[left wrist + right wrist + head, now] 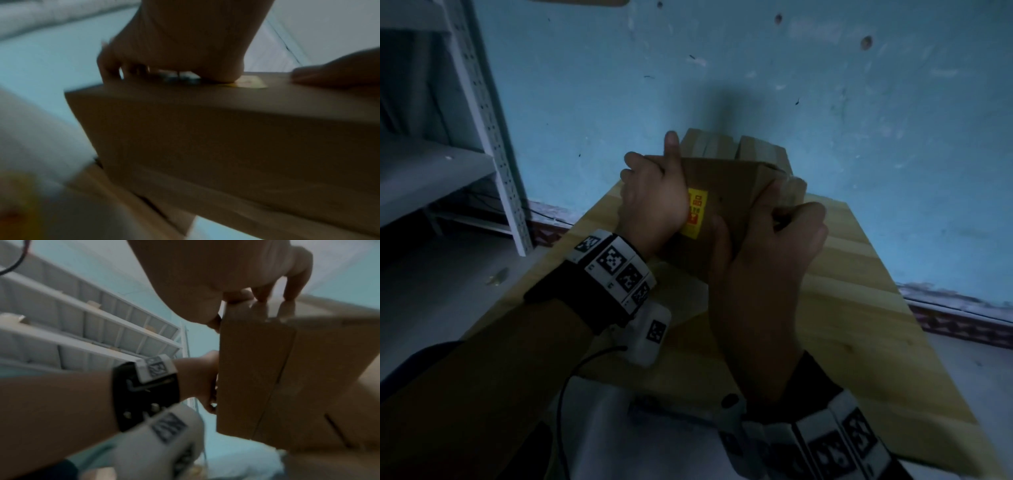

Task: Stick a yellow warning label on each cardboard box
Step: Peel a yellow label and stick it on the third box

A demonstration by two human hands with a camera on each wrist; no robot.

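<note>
Labelled cardboard box (726,205) gripped by your left hand (654,198) and right hand (767,253); yellow warning label (697,214) on. Set it aside; label the boxes behind (722,145).

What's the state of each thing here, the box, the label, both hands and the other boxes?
cardboard box: closed, held in both hands above the table.
yellow label: stuck on its top face, partly under the left hand.
left hand: gripping the box's left side.
right hand: gripping its right side.
other boxes: stacked behind, by the wall.
</note>
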